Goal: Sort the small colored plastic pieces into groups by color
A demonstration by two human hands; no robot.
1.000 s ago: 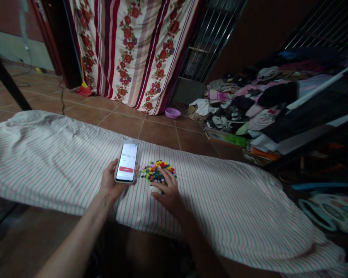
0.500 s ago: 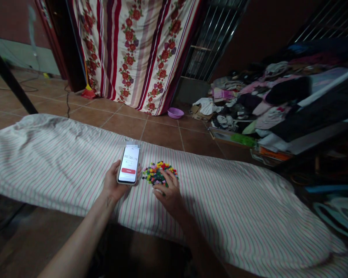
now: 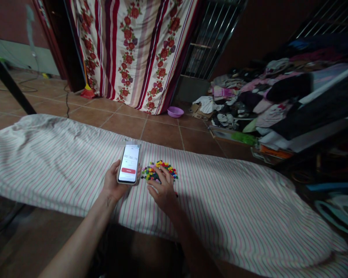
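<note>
My left hand (image 3: 114, 181) is wrapped round a smartphone (image 3: 128, 164), its lit screen facing up with a running timer at 00:00:19 and a red button. Just to the right of the phone lies a pile of small multicoloured pieces (image 3: 162, 166), too small for me to tell their kind. Over the near side of that pile is my right hand (image 3: 163, 191), its fingers spread and partly covering the pieces. A dark piece (image 3: 176, 195) lies apart, beside the right hand. Everything rests on a white striped cloth (image 3: 234, 204).
Beyond the cloth is a tiled floor (image 3: 124, 119) with a purple basin (image 3: 175, 112) and a red broom (image 3: 87, 92). A flowered curtain (image 3: 127, 54) hangs behind. Heaped clothes (image 3: 249, 92) fill the right side. A dark pole (image 3: 11, 81) slants at the left.
My right hand has shifted slightly left across the pile, and a dark piece now shows at its right. The timer went from 18 to 19. My left hand stays still with the phone.
</note>
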